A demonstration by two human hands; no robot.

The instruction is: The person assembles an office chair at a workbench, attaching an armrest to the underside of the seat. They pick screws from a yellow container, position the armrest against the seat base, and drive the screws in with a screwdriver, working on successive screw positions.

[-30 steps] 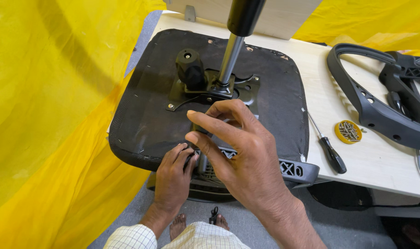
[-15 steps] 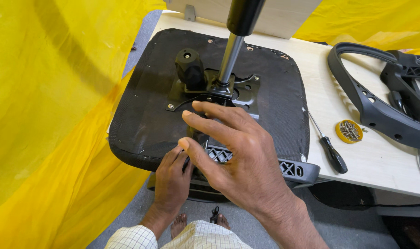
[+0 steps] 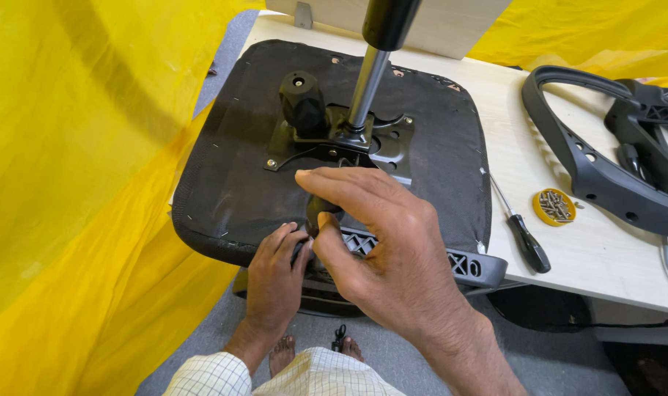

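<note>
Seat (image 3: 231, 191): upside down on the table (image 3: 612, 257), front edge overhanging. We judge it bulky, padded, rigid underneath; hold by the plastic bracket (image 3: 422, 253). Left hand (image 3: 275, 282) and right hand (image 3: 392, 257) both pinch a small black part there.

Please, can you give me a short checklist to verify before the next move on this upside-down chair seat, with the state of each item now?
1. Chair seat lies flat on the table, underside up: ok.
2. Left hand steadies the seat's near edge: ok.
3. Right hand has its fingers on a small black part near the metal plate: ok; what the part is, cannot tell.
4. Screwdriver within reach on the table: ok.
5. Yellow lid of screws beside it: ok.
6. Plate screws all tight: cannot tell.
</note>
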